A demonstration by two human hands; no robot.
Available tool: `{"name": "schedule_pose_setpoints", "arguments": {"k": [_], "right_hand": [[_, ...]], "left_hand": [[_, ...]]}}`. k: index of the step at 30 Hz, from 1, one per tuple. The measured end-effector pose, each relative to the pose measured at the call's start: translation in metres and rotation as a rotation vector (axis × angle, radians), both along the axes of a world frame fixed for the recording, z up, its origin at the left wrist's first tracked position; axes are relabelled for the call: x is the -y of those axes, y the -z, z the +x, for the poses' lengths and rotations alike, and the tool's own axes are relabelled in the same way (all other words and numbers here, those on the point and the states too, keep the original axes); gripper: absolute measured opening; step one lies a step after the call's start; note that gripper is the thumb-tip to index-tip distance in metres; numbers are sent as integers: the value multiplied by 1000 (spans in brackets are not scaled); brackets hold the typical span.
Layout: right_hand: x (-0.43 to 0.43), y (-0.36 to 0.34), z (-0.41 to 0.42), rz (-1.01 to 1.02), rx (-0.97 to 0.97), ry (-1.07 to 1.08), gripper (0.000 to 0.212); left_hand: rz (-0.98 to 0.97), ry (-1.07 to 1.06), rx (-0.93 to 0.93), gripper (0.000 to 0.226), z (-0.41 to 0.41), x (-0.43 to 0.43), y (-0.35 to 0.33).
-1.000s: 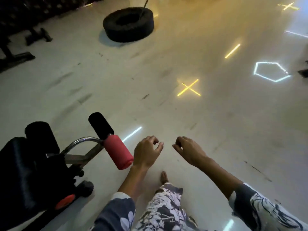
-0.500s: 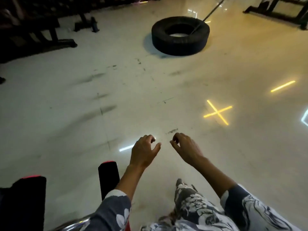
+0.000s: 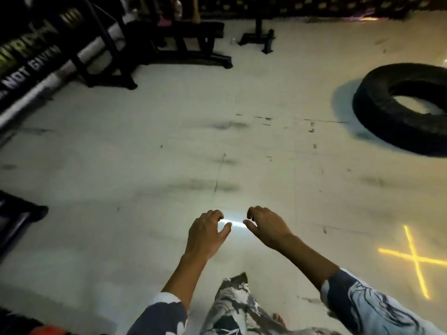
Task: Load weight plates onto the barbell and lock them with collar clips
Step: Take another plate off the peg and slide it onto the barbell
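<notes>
The left hand (image 3: 206, 232) and right hand (image 3: 266, 228) hung side by side, loosely curled and empty, over the floor (image 3: 169, 153), with the tire (image 3: 377, 117) well ahead to the right.

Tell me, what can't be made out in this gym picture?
Head view:
- Tyre: cut off by the right edge.
- Wall lettering: blurred, cut by the left edge.
- Black bench: too dark for detail.
- Barbell, plates, clips: none discernible; left hand and right hand hold nothing.

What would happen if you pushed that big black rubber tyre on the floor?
It probably won't roll: the big black rubber tyre lies flat on the pale floor. It looks thick, so likely heavy. Rubber would probably grip, dragging rather than sliding.
</notes>
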State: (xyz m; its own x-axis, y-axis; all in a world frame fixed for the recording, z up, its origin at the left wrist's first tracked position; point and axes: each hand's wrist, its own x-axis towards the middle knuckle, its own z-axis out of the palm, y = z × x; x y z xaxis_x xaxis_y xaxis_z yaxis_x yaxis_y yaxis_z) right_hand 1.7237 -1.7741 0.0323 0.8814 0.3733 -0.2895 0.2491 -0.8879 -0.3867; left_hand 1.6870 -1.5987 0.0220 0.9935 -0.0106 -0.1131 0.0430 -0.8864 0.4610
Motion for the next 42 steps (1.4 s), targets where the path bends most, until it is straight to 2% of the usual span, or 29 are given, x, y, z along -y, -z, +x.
{"name": "schedule_pose_setpoints", "arguments": {"k": [5,9,15,22,29,36,42], "right_hand": [[-86,11,163,-61,5,-276,33],[-163,8,274,-31,-22,-324,31],[-282,-19,432,47,11,-401,28],[-428,-1,624,99,11,-530,28],[-589,-23,808,149,-10,-644,29],[-770,-27,930,123,-9,-851,31],[-954,-30,1011,117,-25,-943,31]], "left_hand": [[-14,-213,-29,34,121,-80,25],[-32,-329,-52,34,221,-148,28],[-13,-451,-51,33,368,-258,-2],[3,-599,-56,34,538,-397,2],[-10,-795,-75,29,694,-537,-22],[-7,-962,-24,31,802,-685,-26],[-45,-1089,35,25,889,-856,-15]]}}
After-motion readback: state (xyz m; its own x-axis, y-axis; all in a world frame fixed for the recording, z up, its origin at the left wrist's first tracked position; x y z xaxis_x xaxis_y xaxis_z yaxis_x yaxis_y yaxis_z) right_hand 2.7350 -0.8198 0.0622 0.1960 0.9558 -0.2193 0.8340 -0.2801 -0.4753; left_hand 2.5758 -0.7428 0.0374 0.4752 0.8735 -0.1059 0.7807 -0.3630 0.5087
